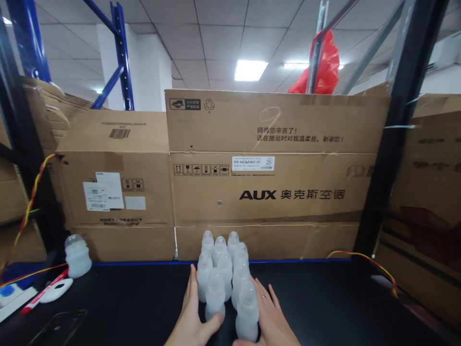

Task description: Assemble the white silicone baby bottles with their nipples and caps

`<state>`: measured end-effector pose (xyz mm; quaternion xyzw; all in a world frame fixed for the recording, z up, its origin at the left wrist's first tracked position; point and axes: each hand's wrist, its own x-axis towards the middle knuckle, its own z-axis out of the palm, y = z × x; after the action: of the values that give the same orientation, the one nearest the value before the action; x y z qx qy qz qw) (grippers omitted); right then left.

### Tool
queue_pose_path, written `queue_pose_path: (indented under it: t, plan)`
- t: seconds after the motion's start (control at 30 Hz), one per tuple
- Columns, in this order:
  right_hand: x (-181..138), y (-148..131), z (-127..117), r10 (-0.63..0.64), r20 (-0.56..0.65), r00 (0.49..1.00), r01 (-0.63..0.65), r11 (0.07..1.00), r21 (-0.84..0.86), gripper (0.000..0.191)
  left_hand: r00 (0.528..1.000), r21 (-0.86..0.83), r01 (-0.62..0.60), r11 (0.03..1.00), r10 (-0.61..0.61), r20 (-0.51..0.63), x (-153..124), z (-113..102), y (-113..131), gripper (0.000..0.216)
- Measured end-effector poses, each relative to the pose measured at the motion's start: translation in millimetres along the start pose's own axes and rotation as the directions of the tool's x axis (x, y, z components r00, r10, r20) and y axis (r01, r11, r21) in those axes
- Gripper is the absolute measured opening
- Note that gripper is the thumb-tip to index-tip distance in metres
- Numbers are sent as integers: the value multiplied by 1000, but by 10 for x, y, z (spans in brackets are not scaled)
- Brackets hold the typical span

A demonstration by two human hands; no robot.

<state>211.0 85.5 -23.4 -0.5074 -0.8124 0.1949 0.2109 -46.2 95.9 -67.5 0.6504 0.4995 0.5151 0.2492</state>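
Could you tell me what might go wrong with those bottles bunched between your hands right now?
The cluster of bottles stands upright and tightly packed, so one nudge could topple several. The left hand and right hand only press the sides, so the middle bottles may slip out. The cardboard box close behind leaves little room.

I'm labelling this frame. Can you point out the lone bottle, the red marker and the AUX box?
lone bottle (77, 257), head view, on its ribbed body.
red marker (41, 293), head view, on its barrel.
AUX box (273, 192), head view, on its printed front.
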Motion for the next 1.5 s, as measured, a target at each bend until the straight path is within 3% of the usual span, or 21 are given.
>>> queue_pose_path:
  t: [0.2,0.37,0.57,0.67,0.73,0.93,1.3,1.5]
  plan:
    - [-101,-56,-27,-44,-44,998,45,998,32,119,994,-80,87,993,-81,70,22,-89,213,119]
    - [-192,-127,-24,-8,-93,996,15,997,82,110,996,21,80,997,-79,-43,68,-132,291,106]
    - [-295,-210,-12,48,-386,921,23,984,178,41,993,112,41,993,-29,-112,116,-180,272,90]
    - [-315,-206,24,-3,-442,897,101,975,197,28,994,119,29,993,-16,-106,108,-182,253,85]
    - [-314,-202,61,-14,-399,917,114,967,229,24,995,142,12,990,2,-99,95,-175,228,85]
    - [-282,-291,84,53,-156,986,-9,964,265,20,997,253,-13,967,31,-66,45,-143,185,88]
    - [-297,-366,5,-44,-112,993,64,981,183,19,998,318,-60,946,49,41,-11,-143,121,106]
    - [-288,-360,0,-98,-79,992,106,989,99,37,994,304,-51,951,20,106,-46,-175,162,125]
